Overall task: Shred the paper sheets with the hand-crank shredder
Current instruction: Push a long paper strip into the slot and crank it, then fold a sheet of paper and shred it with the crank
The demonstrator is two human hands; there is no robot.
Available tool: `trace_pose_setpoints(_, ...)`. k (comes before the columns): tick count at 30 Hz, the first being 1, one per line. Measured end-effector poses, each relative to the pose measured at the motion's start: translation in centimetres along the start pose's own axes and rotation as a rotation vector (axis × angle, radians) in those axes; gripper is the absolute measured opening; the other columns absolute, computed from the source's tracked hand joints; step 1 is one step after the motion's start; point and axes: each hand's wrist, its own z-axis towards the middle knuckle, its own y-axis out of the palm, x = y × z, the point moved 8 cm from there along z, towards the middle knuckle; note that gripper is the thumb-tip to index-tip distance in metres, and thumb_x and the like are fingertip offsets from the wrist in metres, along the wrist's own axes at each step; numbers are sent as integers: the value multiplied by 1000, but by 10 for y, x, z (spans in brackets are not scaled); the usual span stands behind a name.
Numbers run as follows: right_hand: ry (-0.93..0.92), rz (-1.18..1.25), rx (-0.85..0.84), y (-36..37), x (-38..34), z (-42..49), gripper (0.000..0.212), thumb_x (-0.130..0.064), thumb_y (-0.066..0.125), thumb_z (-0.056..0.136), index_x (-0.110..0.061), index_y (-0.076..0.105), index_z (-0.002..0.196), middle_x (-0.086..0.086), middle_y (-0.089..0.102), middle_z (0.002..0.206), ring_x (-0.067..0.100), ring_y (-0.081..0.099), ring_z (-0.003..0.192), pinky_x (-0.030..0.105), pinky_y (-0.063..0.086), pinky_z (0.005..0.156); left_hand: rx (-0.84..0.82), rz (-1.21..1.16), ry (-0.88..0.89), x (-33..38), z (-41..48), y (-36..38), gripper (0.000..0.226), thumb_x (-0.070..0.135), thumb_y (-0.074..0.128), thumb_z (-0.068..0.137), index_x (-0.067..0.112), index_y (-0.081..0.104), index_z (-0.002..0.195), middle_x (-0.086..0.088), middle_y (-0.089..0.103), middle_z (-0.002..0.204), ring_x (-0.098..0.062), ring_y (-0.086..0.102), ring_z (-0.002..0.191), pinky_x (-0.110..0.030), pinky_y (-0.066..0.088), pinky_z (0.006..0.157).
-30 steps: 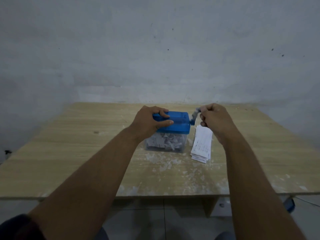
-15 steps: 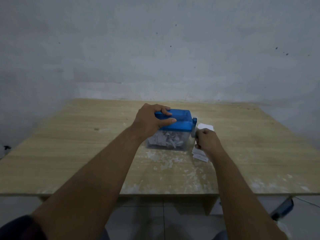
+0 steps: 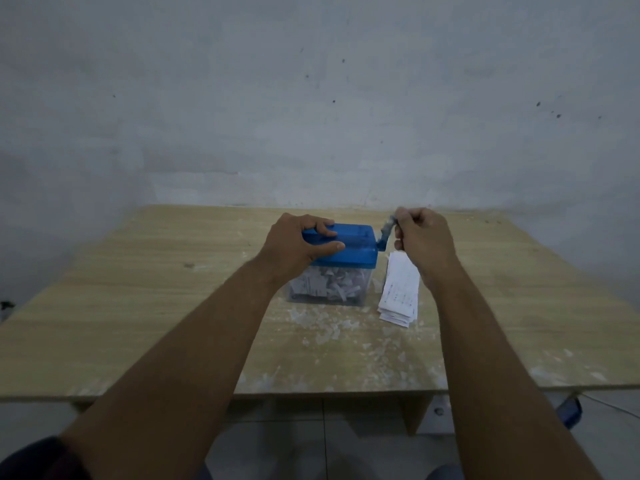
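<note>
— Closest on the counter [image 3: 138, 306]?
— Only scraps [image 3: 322, 327], strewn in front of the shredder [image 3: 356, 258]. Just right of it, lying flat, a stack [image 3: 400, 292] waiting to be fed.
— And the bin [image 3: 369, 289]?
— Clear, filled well up with shreds [image 3: 325, 289], under the blue lid [image 3: 360, 249].
— Grips?
— Left grip [image 3: 298, 247] clamped over the lid's left end, thumb in front, fingers on top, pinning the shredder down. Right grip [image 3: 422, 240] clenched around the crank [image 3: 388, 233] knob, crank arm pointing up.
— Step, then?
— Seems to be cranking, mid-turn. Cannot tell about paper in the slot; hidden from here.
— Next?
— Probably completing the turn with firm pressure from the left, then releasing the crank to take one sheet off the stack and feed it straight in.
— Beyond?
— Only bare wall [image 3: 311, 98].
</note>
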Motion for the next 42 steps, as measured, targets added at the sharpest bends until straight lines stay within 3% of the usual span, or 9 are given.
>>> trace_pose_setpoints(9,245,-70,-64,27,77,41,29,-27,63,105,-3,66,87,13,65,83,23,59,74,38,58,73,15,-6,30,0,-4,0,15,30,94,79,24,84,88,11,75,124,-1,69,112,-20,61,88)
trace_pose_setpoints(14,320,-153,-70,22,123,13,29,-13,57,100,-5,60,73,14,57,67,26,51,62,39,46,60,39,91,60,1,-3,0,18,42,92,80,30,82,90,13,74,126,1,67,117,-30,60,100)
trace_pose_setpoints(17,194,-247,-72,12,120,-1,39,-33,61,101,-6,67,74,9,67,64,26,58,60,41,50,64,58,117,70,3,-4,-2,22,50,91,77,34,82,90,14,74,122,-2,66,118,-39,60,102)
trace_pose_setpoints(20,15,-403,-97,-3,100,-17,23,-36,61,104,-21,72,90,-3,71,74,12,59,59,28,44,59,217,516,166,13,-16,-9,28,67,80,81,44,79,97,20,63,130,-11,48,125,-44,37,108)
trace_pose_setpoints(23,-116,-467,-58,-23,99,-36,4,-31,68,101,-29,71,99,-12,68,82,4,58,72,23,42,66,392,694,421,39,-53,8,18,50,82,86,35,79,96,5,60,124,-22,50,119,-45,35,98)
trace_pose_setpoints(25,-159,-545,-41,-32,112,-47,6,-27,69,99,-31,71,103,-15,65,90,6,56,84,28,44,74,304,601,534,44,-77,39,16,34,84,87,22,79,96,2,62,109,-19,54,105,-39,43,89)
trace_pose_setpoints(30,-230,-655,-81,-31,123,-54,16,-29,71,93,-31,73,109,-16,62,108,6,48,103,27,37,86,-75,355,287,15,-93,109,6,24,75,97,25,72,102,14,64,95,-4,59,87,-16,48,75)
trace_pose_setpoints(37,-247,-759,-150,-24,133,-51,44,-36,74,77,-31,77,121,-10,72,118,15,59,104,34,49,93,-121,379,47,-13,-81,132,15,26,66,103,32,74,113,14,68,87,1,62,76,-12,48,68)
trace_pose_setpoints(42,-331,-823,-124,-24,128,-51,32,-38,63,89,-28,80,114,-7,77,109,20,61,96,35,50,84,-103,253,7,-20,-80,124,16,19,68,100,33,74,107,12,66,74,-5,62,68,-22,53,63)
